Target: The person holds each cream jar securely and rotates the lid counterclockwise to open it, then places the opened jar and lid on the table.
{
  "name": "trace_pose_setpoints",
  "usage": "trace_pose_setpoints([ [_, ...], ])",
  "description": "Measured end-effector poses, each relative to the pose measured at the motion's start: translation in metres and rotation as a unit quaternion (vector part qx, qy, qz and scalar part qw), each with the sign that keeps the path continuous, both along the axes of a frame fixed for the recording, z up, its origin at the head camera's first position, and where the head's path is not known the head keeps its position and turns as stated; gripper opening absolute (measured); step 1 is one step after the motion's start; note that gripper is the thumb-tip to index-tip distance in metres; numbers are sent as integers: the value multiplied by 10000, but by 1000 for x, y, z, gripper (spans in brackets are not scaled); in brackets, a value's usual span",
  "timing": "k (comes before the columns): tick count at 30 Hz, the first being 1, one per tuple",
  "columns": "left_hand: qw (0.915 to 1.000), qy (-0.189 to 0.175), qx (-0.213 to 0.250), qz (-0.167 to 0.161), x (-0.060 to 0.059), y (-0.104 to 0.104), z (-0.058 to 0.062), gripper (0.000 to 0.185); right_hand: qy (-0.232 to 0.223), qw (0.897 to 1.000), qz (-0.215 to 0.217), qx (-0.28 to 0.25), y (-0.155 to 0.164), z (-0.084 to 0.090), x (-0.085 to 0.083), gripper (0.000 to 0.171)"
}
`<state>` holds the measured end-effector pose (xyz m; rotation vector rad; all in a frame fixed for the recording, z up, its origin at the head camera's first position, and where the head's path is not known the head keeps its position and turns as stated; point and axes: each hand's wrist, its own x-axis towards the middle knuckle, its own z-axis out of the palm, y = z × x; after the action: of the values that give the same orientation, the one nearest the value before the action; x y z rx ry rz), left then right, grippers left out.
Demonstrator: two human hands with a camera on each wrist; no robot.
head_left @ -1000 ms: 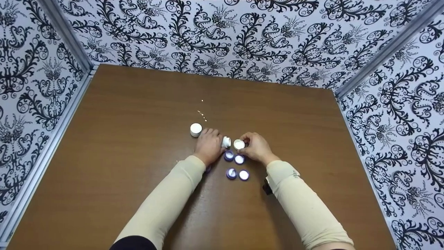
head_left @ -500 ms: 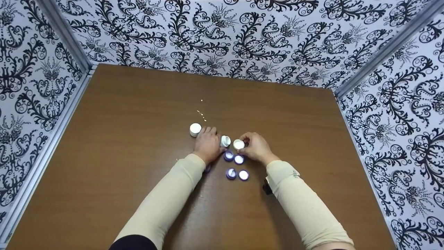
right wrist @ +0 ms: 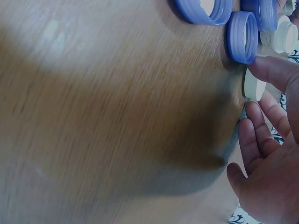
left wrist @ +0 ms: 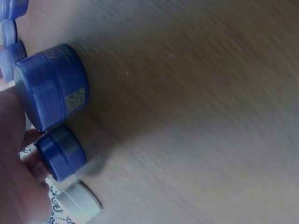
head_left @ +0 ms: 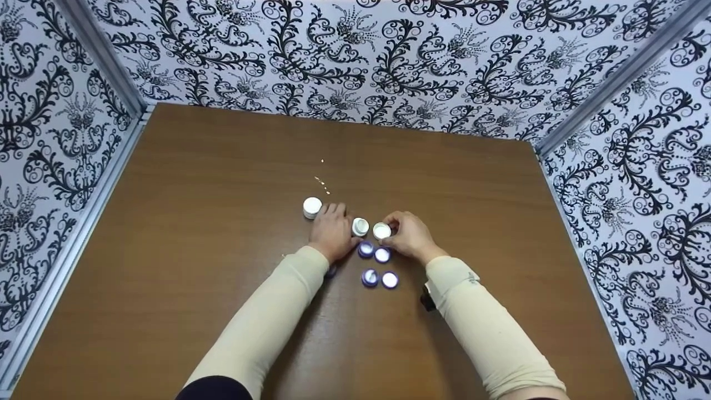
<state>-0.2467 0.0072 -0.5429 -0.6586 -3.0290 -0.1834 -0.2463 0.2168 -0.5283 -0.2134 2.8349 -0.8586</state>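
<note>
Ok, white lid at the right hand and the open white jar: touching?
Apart. The head view shows a strip of brown table between the white lid and the open white jar.

Tabletop (head_left: 472, 183): brown wood grain is spread beneath the grip.
Back wall (head_left: 344, 55): white is patterned with black scrollwork, beyond the grip.
Left wall (head_left: 33, 166), right wall (head_left: 661, 222): the print is repeated either side of the grip.
Left post (head_left: 104, 58), right post (head_left: 619, 81): grey, set beyond the grip.
Light: soft sheen is cast short of the grip.
</note>
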Motion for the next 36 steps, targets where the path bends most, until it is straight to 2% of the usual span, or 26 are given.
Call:
trace_pose_setpoints([
  [5,10000,-26,-49,34,0,-1,-1,59,11,10000,33,-4,0,0,0,39],
  [13,9999,-37,117,84,2,0,-1,58,57,10000,59,-5,0,0,1,39],
  [21,9998,-124,-13,134,1,-1,-5,59,-79,9999,61,110,-1,0,1,39],
  [36,9998,-22,86,176,2,-2,-4,58,-72,9998,19,178,0,2,0,41],
])
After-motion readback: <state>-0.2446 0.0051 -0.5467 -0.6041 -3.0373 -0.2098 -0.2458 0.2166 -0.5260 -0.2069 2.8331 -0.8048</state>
